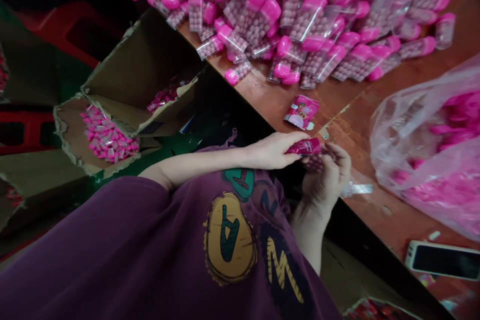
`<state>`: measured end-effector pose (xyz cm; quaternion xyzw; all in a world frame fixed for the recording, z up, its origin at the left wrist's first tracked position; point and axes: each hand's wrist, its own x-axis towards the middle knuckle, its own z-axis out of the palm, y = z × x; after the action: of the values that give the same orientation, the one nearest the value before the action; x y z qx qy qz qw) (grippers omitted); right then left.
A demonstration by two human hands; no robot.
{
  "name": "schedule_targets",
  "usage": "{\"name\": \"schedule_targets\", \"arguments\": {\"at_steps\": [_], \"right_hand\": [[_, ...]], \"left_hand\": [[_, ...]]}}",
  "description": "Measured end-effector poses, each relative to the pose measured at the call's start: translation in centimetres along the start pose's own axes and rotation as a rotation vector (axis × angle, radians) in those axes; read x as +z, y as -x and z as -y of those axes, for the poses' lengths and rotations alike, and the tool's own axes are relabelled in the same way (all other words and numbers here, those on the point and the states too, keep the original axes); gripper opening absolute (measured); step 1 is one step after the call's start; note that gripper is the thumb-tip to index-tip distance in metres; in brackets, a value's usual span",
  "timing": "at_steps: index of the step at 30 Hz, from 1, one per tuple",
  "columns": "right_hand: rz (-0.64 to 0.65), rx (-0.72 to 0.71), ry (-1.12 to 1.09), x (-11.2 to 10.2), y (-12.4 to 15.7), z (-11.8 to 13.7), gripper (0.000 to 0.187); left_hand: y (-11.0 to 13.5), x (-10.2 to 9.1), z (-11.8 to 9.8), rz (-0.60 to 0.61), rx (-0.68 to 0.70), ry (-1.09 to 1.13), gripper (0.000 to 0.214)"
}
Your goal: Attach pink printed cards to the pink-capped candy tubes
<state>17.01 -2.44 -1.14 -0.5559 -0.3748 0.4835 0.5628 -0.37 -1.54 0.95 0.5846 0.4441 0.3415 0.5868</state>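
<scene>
My left hand [275, 150] is closed, pinching a dark pink printed sleeve [305, 146] between thumb and fingers. Right beside it, my right hand [328, 172] curls its fingers round a small bottle of pinkish beads [314, 162], partly hidden by both hands. The sleeve and the bottle meet or overlap; I cannot tell how far one is inside the other. Just beyond my hands, a flat stack of pink printed sleeves [303, 111] lies on the reddish-brown table [348, 130].
A large pile of pink-capped bead bottles [292, 20] covers the table's far side. At the right are a clear bag of pink pieces [442, 160] and a phone [446, 259]. Cardboard boxes [116, 80] with pink items stand at the left, near a red stool [63, 25].
</scene>
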Motion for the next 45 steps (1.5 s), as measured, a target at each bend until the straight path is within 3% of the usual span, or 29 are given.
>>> {"name": "schedule_targets", "arguments": {"at_steps": [4,8,12,14,18,25,32,39,45], "right_hand": [[0.118,-0.034,0.129,-0.4,0.2,-0.2,0.053],[0.142,-0.132,0.220,0.4,0.1,-0.3,0.036],[0.016,-0.155,0.152,2.3,-0.2,-0.4,0.032],[-0.030,-0.145,0.100,3.2,-0.6,-0.5,0.035],[-0.027,-0.075,0.079,4.2,-1.0,-0.1,0.036],[-0.020,-0.004,0.066,4.4,-0.4,0.6,0.040],[-0.033,-0.050,0.051,3.7,-0.3,0.0,0.035],[-0.110,-0.098,0.047,3.0,-0.6,-0.3,0.035],[-0.344,-0.119,0.052,-1.8,-3.3,0.2,0.041]], "left_hand": [[0.8,-0.9,-1.1,0.017,-0.010,0.047,0.040],[0.8,-1.2,-0.7,-0.026,-0.037,0.223,0.039],[0.9,-1.6,0.1,-0.136,-0.146,0.619,0.047],[1.4,-2.1,0.2,-0.213,-0.196,0.700,0.035],[2.0,-3.1,-0.5,-0.294,-0.222,0.646,0.003],[0.9,-2.1,-1.8,-0.283,-0.238,0.594,0.011],[0.0,-1.2,-1.8,-0.253,-0.260,0.582,0.015],[-0.9,-0.3,-1.8,-0.330,-0.304,0.541,0.019],[-1.0,-1.4,-1.0,-0.387,-0.328,0.576,0.017]]}}
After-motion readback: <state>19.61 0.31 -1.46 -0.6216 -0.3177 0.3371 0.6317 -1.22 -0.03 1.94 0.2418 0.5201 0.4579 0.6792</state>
